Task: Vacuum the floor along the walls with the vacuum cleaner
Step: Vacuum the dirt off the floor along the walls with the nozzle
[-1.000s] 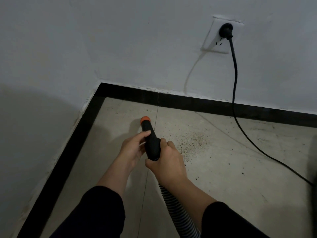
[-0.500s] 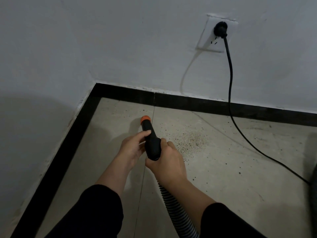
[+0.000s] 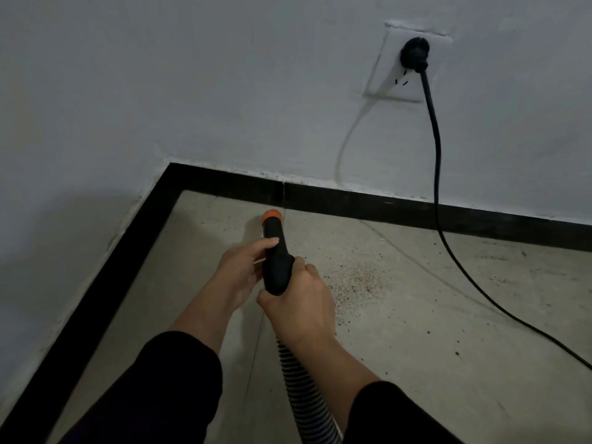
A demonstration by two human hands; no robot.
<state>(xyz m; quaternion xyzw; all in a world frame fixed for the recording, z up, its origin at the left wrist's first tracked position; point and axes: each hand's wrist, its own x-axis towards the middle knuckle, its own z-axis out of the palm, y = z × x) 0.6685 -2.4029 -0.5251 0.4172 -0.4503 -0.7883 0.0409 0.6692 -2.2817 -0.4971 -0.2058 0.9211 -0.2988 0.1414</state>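
Black vac wand (image 3: 276, 267), orange tip (image 3: 272, 216) at 12 o'clock nr skirting (image 3: 352, 203): R hand (image 3: 301, 306) curled round grip, L hand (image 3: 242, 272) holding neck, grit patch (image 3: 355, 283) at 2 o'clock; risk I'd flag: sweeping right cd snag the cord (image 3: 436, 174), yanking plug (image 3: 415, 54) from socket (image 3: 387, 83).

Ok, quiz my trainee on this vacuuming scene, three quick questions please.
1. True or false: the power cord is plugged into the wall socket.
2. Relative to the vacuum handle, the debris lies: A) to its left, B) to its right, C) directly under it.
3. Which hand holds the handle's rear end, where the hose joins?
Key: 1 true; 2 B; 3 the right hand.
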